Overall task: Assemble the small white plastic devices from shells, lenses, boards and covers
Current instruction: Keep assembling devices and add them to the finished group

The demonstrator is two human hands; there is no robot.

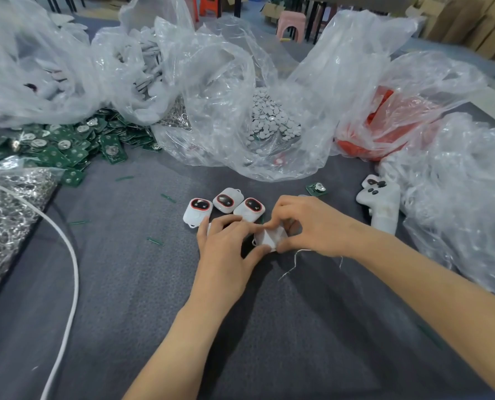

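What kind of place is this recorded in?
Probably a small hand-assembly workshop: a bagged pile of white discs, a loose heap of green circuit boards, and finished white devices beside the white part that the left hand and right hand hold.

A grey cloth-covered table (125, 284) is carrying everything. Three white devices (227, 201) are lying near its middle. Green boards (67, 145) are spilling at ten o'clock, a bag of metal rings (6, 215) is sitting at nine, and a white cable (74, 264) is curving at eight. Clear bags (272, 122) are slumping at twelve, and a lone board (316, 189) is lying at two.
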